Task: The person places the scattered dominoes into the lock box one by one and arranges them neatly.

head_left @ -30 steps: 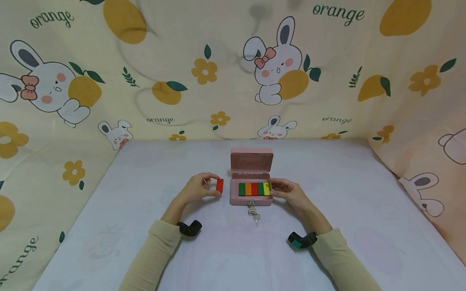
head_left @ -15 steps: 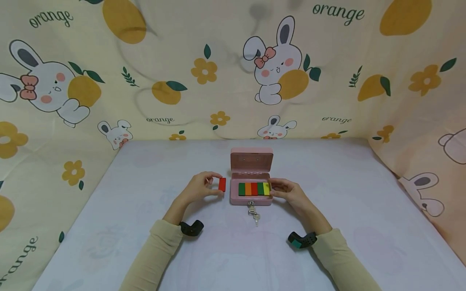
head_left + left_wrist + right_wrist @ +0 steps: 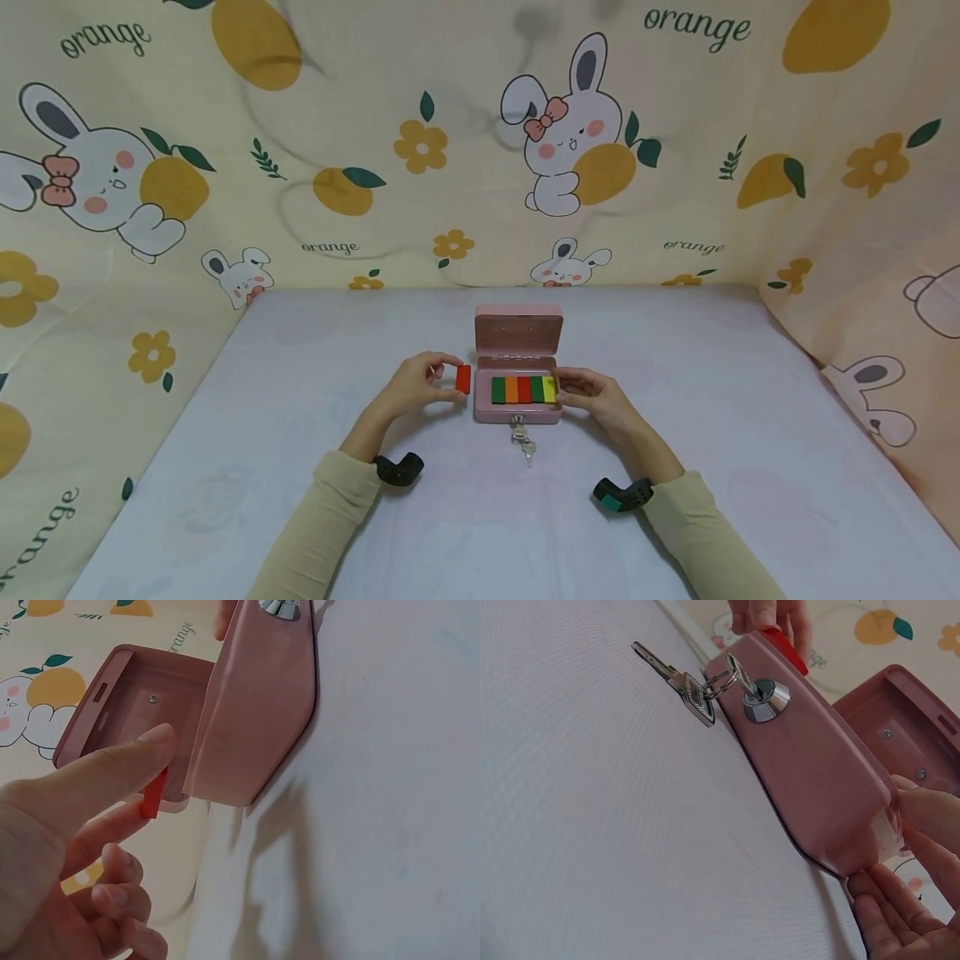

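Observation:
My left hand (image 3: pixel 417 385) pinches a small flat red block (image 3: pixel 463 380) between thumb and fingers, upright just off the left side of a pink cash box (image 3: pixel 517 414). In the left wrist view the red block (image 3: pixel 154 799) overlaps the raised lid (image 3: pixel 112 724). My right hand (image 3: pixel 600 400) holds the box's right side, its thumb at the upper corner and its other fingers along the side wall in the right wrist view. Inside the box lies a row of coloured blocks: green (image 3: pixel 498 390), orange (image 3: pixel 512 390), red (image 3: pixel 524 390), another green (image 3: pixel 537 390) and yellow (image 3: pixel 550 390).
Keys (image 3: pixel 694 697) hang from the lock (image 3: pixel 766 701) on the box's front and lie over the white tabletop (image 3: pixel 480 517). A patterned cloth (image 3: pixel 450 125) stands behind and along both sides. Each wrist wears a black camera (image 3: pixel 399 470).
The left hand has moved a little to the right with the red block, closer to the box's left edge. The right hand, box and row of blocks have stayed put.

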Demonstrator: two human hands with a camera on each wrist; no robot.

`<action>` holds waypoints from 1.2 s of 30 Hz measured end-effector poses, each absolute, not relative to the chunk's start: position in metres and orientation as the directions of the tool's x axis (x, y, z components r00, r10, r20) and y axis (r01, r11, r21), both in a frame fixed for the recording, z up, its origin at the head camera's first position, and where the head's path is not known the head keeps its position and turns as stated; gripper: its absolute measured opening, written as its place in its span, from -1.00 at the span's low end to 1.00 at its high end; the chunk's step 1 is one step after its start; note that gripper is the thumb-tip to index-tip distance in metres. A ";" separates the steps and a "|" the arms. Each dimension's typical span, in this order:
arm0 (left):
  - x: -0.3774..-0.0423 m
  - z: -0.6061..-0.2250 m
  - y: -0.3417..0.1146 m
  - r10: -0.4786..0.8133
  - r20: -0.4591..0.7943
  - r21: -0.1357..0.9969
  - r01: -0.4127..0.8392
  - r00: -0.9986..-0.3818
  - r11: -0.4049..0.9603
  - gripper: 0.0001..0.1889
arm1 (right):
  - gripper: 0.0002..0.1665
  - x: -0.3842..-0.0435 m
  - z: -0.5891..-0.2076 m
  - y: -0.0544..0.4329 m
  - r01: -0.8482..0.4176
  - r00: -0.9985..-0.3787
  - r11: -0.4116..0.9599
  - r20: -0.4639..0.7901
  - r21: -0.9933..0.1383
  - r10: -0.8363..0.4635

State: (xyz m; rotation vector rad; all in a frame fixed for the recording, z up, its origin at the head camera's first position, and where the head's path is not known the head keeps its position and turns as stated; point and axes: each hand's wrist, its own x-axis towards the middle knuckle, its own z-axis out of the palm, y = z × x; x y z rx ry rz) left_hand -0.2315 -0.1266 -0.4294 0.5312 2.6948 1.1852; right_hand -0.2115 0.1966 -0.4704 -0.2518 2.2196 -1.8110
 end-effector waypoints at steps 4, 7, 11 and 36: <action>-0.232 -0.429 -0.124 0.381 0.005 0.738 0.261 -0.925 0.622 -0.49 | -0.33 -0.212 -0.470 0.196 0.029 -0.950 0.208 -0.092 -0.978 -0.300; -0.232 -0.428 -0.123 0.385 0.002 0.738 0.261 -0.923 0.622 -0.50 | -0.33 -0.212 -0.471 0.197 0.028 -0.950 0.206 -0.091 -0.978 -0.298; -0.232 -0.426 -0.120 0.385 -0.014 0.740 0.249 -0.923 0.624 -0.49 | -0.34 -0.212 -0.471 0.198 0.021 -0.949 0.199 -0.082 -0.980 -0.303; -0.232 -0.427 -0.104 0.385 -0.057 0.753 0.213 -0.921 0.622 -0.47 | -0.31 -0.211 -0.470 0.197 0.036 -0.950 0.209 -0.098 -0.977 -0.297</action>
